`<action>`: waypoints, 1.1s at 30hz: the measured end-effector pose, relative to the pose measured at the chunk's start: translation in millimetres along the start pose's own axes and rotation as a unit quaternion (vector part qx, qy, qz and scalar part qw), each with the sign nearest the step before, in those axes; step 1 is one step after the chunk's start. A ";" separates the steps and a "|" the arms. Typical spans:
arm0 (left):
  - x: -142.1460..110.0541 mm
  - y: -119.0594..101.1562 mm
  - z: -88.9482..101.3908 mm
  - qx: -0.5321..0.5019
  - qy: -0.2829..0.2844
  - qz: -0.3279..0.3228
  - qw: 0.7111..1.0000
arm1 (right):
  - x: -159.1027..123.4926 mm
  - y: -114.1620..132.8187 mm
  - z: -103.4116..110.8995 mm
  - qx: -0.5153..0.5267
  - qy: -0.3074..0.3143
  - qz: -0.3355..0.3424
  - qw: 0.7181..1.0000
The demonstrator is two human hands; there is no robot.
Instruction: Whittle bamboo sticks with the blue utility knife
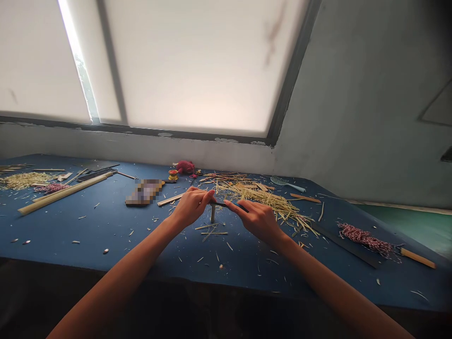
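My left hand is closed, its thumb and fingers pressed together at the left end of a thin dark knife blade. On the other side, my right hand is wrapped round the same knife, with the forefinger stretched along it towards my left hand. Under the blade a short bamboo piece stands upright on the table; its top is hidden by the blade and my left fingertips. Several thin bamboo slivers lie crossed at its foot.
The blue table carries a heap of bamboo strips, a long bamboo pole, a phone-like slab with a blurred face, red-white cord, a flat dark strip, a wooden handle and a pale-blue hairbrush.
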State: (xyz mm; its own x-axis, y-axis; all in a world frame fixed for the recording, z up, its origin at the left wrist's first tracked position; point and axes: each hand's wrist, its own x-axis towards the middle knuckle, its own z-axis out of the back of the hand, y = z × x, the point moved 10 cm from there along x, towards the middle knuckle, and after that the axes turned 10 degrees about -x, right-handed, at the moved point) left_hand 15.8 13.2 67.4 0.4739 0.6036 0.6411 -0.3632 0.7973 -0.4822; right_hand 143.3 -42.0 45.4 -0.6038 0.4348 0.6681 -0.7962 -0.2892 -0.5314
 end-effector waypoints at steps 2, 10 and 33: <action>-0.1 -0.2 -0.3 -0.003 0.000 -0.002 1.000 | 0.2 0.4 0.8 -0.007 -0.005 0.002 1.000; -0.4 -1.3 0.5 -0.002 -0.002 -0.005 1.000 | 1.0 0.5 1.8 -0.007 -0.007 0.004 1.000; -0.5 -12.9 22.6 0.079 -0.019 -0.121 0.989 | 0.9 2.2 -0.4 0.003 -0.016 0.012 1.000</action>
State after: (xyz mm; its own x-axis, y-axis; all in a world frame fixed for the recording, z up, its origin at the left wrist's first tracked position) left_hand 2.1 2.5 86.8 0.5324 0.3926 0.7500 -0.3647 0.9059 -0.2153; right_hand 141.0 -41.9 44.6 -0.6239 0.4006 0.6711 -0.7814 -0.3044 -0.5447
